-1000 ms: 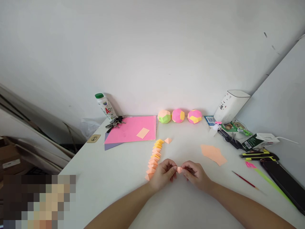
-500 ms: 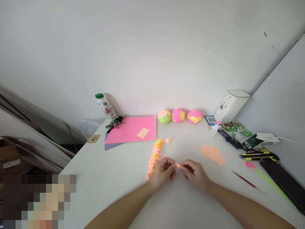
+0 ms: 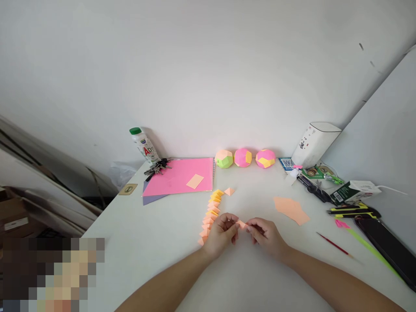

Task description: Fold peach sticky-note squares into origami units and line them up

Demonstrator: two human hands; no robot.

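Between the fingertips of both hands is a small folded peach paper piece (image 3: 242, 224), held above the front middle of the table. My left hand (image 3: 222, 234) pinches its left end and my right hand (image 3: 267, 236) its right end. Just left of my left hand runs a row of folded orange and peach paper pieces (image 3: 212, 208), its near end partly behind the hand. One separate folded peach piece (image 3: 229, 191) sits beside the far end of the row. To the right of my right hand lie overlapping flat peach paper sheets (image 3: 290, 210).
Three faceted paper balls (image 3: 243, 157) stand by the wall. A pink sheet (image 3: 178, 175) carries a peach slip (image 3: 195, 181) and keys (image 3: 158, 168), near a bottle (image 3: 144, 145). On the right are a red thin brush or pencil (image 3: 334, 245), yellow-black cutter (image 3: 352, 211), small box (image 3: 354, 191) and black case (image 3: 386, 249).
The folded paper piece between my fingertips has turned slightly, and more of its face shows. Both hands stay almost in place.
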